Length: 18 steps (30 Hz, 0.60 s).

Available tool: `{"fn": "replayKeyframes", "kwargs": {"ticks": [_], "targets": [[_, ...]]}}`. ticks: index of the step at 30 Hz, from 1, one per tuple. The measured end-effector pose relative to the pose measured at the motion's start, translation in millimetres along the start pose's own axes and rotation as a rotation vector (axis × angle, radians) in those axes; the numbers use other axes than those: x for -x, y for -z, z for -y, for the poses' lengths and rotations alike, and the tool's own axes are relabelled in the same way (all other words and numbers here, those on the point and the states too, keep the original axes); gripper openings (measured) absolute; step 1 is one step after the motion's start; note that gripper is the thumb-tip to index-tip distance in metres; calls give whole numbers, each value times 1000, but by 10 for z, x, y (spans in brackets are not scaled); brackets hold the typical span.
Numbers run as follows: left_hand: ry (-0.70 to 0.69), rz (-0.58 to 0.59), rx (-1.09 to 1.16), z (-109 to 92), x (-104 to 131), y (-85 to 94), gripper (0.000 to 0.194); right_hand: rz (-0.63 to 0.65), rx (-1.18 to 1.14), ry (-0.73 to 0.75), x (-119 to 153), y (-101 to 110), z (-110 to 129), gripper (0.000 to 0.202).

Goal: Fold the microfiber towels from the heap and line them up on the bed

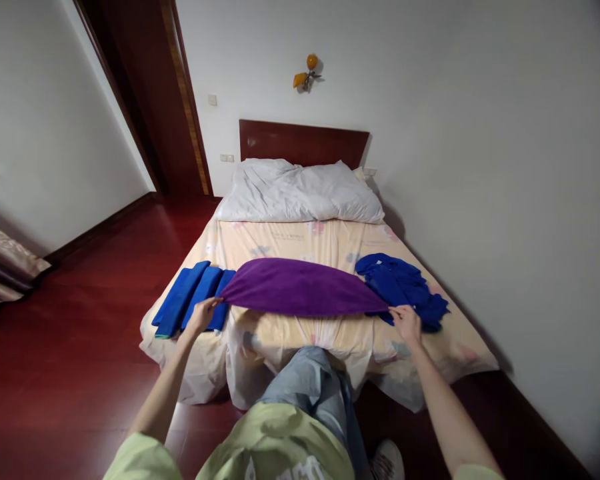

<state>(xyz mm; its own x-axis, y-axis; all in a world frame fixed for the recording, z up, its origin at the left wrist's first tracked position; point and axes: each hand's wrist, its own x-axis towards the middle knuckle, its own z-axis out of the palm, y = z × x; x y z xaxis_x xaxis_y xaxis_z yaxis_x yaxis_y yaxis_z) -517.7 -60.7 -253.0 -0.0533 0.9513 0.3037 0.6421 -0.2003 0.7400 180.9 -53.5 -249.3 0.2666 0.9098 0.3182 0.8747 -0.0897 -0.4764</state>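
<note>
A purple towel [300, 287] is stretched sideways above the foot of the bed, its far edge bulging upward. My left hand [204, 315] pinches its left corner, and my right hand [407, 323] grips the right corner. Beneath and beside my left hand lie several blue folded cloths [193, 297], side by side. A crumpled heap of blue cloth [405, 287] rests by my right hand, partly behind the towel's right end.
The bed [300, 337] has a patterned cream sheet, with white bedding [300, 193] piled against the dark headboard [305, 141]. White wall runs along the right side. A reddish floor [95, 300] and a dark door [150, 93] are at left, with a curtain [5, 273].
</note>
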Motion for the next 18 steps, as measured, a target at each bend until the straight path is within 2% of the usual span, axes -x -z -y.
{"fn": "replayKeyframes", "kwargs": {"ticks": [2,4,8,12,15,18], "targets": [[93,123,-44,202,271,-192,35,113,78,-96,305,-261,-75,26],[142,205,-78,360,487,-327,34,186,137,-184,576,-438,-146,25],[229,235,-103,530,764,-426,39,262,236,-261,916,-572,-339,28],[327,260,-78,546,903,-440,42,282,277,-310,1001,-570,-530,34],[402,261,-25,540,958,-479,49,259,282,-319,991,-569,-586,33],[395,357,-98,557,979,-494,49,248,264,-333,982,-581,-581,30]]}}
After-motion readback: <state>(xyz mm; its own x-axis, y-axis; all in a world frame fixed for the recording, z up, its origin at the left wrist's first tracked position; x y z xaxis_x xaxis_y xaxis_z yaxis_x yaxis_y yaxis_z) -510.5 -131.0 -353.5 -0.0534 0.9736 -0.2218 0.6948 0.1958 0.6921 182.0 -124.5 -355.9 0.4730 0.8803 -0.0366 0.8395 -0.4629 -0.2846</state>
